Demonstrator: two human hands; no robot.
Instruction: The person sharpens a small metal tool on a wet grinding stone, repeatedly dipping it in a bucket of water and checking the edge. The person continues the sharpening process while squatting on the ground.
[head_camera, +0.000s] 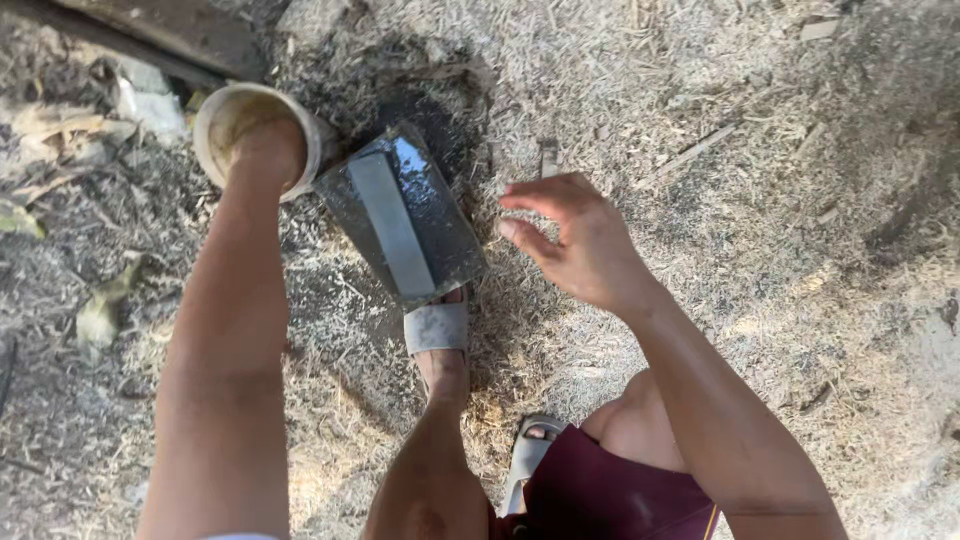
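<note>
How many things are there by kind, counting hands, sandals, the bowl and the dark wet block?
hands: 2, left hand reaching into the bowl, right hand in the air
sandals: 2
bowl: 1
dark wet block: 1
Total: 6

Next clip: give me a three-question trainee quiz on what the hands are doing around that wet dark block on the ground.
1. True or false: the left hand is inside the pale round container.
2. What pins the near end of the dark wet block? A) a stone B) a sandalled foot C) the right hand
3. Fill in: the right hand hovers beside the block with its fingers ____, holding nothing.

Key
1. True; it is in past the wrist.
2. B; the foot meets the block's near end.
3. Spread and curled; it hangs above the ground, which is strewn with dry shavings.
</note>
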